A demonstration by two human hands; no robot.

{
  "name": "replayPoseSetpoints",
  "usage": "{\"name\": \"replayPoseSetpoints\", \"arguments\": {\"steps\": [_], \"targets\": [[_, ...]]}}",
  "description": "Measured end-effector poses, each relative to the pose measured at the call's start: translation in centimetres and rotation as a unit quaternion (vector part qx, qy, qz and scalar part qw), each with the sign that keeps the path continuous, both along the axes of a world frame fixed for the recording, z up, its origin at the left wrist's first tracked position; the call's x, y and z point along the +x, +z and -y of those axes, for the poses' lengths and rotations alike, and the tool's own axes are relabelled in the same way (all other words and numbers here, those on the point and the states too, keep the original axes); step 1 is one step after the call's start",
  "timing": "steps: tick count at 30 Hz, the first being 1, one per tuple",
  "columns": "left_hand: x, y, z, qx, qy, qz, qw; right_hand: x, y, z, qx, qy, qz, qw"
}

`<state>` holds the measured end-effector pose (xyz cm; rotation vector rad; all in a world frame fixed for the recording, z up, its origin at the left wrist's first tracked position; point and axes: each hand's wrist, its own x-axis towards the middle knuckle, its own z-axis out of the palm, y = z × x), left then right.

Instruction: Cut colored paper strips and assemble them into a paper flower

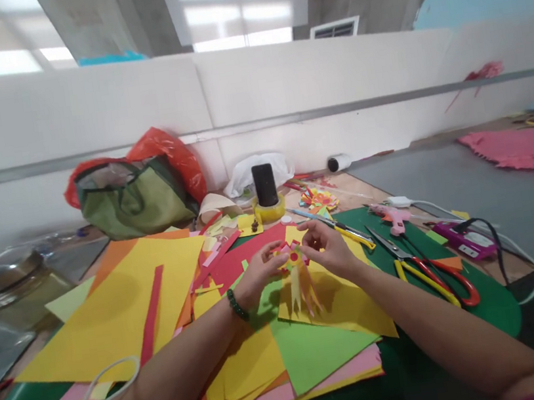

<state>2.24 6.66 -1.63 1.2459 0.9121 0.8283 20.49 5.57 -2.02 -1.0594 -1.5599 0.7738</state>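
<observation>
Between my two hands hangs a small paper flower with a red centre, looped petals and pale yellow and pink strips trailing below it. The fingers of my left hand, with a dark beaded bracelet on the wrist, pinch its left edge. My right hand is closed at its right edge, thumb and fingers on the petals. Beneath them lie a yellow sheet, a light green sheet and a red sheet in a stack of coloured paper.
Right of my hands lie scissors, a yellow cutter, a pink glue gun and a purple power strip. A phone leans on a tape roll. A green bag and glass jar stand left.
</observation>
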Motion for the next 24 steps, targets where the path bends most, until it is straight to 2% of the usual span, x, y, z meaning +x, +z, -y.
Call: {"name": "replayPoseSetpoints", "arguments": {"steps": [2, 6, 10, 11, 13, 15, 17, 20, 24], "targets": [[0.3, 0.0, 0.3, -0.019, -0.006, 0.004, 1.0, -0.5, -0.3, 0.4, 0.027, -0.004, 0.021, 0.999], [0.5, -0.2, 0.7, -0.003, 0.017, -0.004, 1.0, -0.9, -0.6, 0.8, 0.078, -0.016, 0.062, 0.995], [0.3, 0.2, 0.6, -0.011, 0.05, 0.008, 0.999, 0.0, -0.2, 0.6, 0.124, -0.078, 0.013, 0.989], [0.3, 0.3, 0.5, -0.019, 0.063, 0.011, 0.998, 0.2, 0.0, 0.4, 0.114, -0.086, -0.011, 0.99], [0.2, 0.4, 0.4, -0.026, 0.078, 0.024, 0.996, 0.4, 0.1, 0.2, 0.048, -0.069, -0.053, 0.995], [0.2, 0.3, 0.3, -0.022, 0.078, 0.047, 0.996, 0.1, -0.1, 0.1, -0.044, -0.019, -0.066, 0.997], [0.3, 0.1, 0.4, -0.016, 0.08, 0.072, 0.994, -0.7, -0.6, 0.0, -0.106, 0.029, -0.055, 0.992], [0.5, -0.4, 0.5, -0.005, 0.082, 0.105, 0.991, -1.7, -1.5, -0.1, -0.115, 0.063, -0.043, 0.99], [0.6, -0.9, 0.6, -0.004, 0.044, 0.147, 0.988, -1.9, -1.9, -0.4, -0.076, 0.052, -0.072, 0.993]]}}
